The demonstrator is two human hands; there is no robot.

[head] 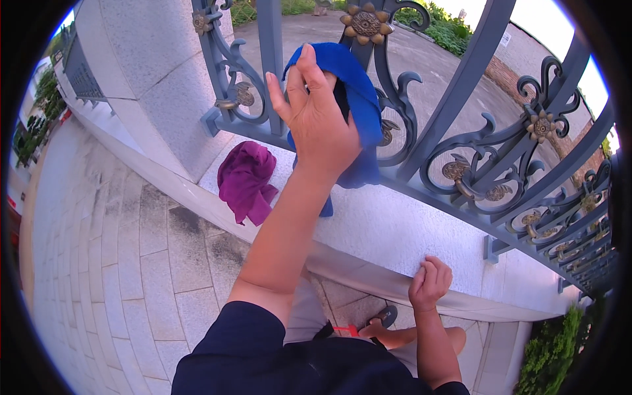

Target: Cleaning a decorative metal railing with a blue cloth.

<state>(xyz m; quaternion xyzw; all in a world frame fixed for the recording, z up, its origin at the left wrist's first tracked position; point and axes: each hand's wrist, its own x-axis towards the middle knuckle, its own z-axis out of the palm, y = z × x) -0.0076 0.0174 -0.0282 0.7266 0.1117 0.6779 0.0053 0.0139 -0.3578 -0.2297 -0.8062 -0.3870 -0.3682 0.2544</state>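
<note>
My left hand [318, 116] is raised at the metal fence, holding a blue cloth [363, 103]. The cloth arches over and behind my fingers and hangs down in front of the bars, hiding part of the scrollwork. Some of my fingers stand away from the fabric. A crumpled purple cloth [247, 180] lies on the pale stone ledge [380, 227], to the left of my forearm. My right hand [430, 284] is curled at the ledge's front edge, with nothing visible in it.
The grey fence [444, 118] carries curled scrolls and bronze-coloured flowers [367, 23]. A stone pillar [163, 74] stands at the left. Paving slabs [133, 266] stretch below the ledge, where my sandalled foot [377, 321] shows. A green shrub [550, 345] grows at lower right.
</note>
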